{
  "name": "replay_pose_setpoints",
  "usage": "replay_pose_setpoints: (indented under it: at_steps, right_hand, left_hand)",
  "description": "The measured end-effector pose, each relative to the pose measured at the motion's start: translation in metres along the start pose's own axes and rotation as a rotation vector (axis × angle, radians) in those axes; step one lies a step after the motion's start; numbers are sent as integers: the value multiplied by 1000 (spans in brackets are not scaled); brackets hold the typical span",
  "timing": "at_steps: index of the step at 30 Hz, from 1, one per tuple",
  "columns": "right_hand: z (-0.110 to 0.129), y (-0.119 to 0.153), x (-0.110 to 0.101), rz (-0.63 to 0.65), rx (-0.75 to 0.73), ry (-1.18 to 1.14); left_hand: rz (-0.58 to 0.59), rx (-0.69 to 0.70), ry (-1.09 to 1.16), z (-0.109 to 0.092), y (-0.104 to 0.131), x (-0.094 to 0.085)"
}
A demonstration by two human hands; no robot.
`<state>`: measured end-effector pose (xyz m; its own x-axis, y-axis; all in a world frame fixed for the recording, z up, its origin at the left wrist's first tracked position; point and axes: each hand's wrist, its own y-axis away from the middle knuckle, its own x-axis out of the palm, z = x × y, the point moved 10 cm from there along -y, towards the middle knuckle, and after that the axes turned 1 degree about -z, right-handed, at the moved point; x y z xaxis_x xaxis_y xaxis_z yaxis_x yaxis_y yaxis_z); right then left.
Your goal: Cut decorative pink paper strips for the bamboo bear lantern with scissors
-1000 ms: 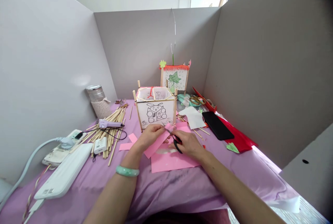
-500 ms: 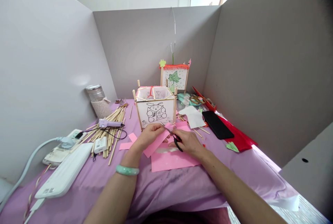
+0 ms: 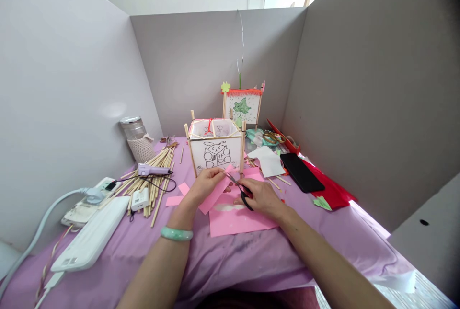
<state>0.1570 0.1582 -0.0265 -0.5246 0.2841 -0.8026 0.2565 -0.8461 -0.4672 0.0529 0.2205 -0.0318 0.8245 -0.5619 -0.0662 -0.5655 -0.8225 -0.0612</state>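
My left hand [image 3: 207, 184] is closed on a pink paper strip [image 3: 214, 198], which slants down toward me. In my right hand [image 3: 260, 196] is a pair of scissors [image 3: 246, 198] with black handles, its blades at the upper end of the strip. Beneath both hands lies a larger pink sheet [image 3: 239, 223] on the purple cloth. Just beyond my hands stands a stick-framed paper lantern [image 3: 216, 153], its front panel drawn with a rabbit-like figure. Small pink scraps [image 3: 175, 200] lie left of my left wrist. My fingertips are partly hidden.
Wooden sticks [image 3: 158, 160], a lilac glue gun [image 3: 153, 170] and a white power strip [image 3: 91, 232] lie left. A second lantern [image 3: 243, 107] stands behind. A black phone [image 3: 302, 173], red cloth [image 3: 336, 191] and white paper [image 3: 266, 161] are right. Grey partitions [image 3: 215, 50] surround the table.
The scissors and both hands stay almost in place. A bit of pink paper seen beyond the blades earlier no longer shows there. The whole view has shifted slightly.
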Motion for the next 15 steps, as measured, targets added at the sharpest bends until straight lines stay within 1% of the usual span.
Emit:
replay_pose_setpoints:
  at_steps: [4, 7, 10, 15]
  right_hand:
    - [-1, 1, 0, 0, 5, 7]
    - [-2, 1, 2, 1, 4, 6]
    - [-1, 1, 2, 0, -5, 4]
    - [-2, 1, 3, -1, -2, 23]
  left_hand:
    - [-66, -10, 36, 1, -1, -8]
    - [-88, -19, 53, 3, -2, -10]
    - [-88, -12, 49, 4, -3, -10]
    - [-46, 1, 23, 4, -3, -6]
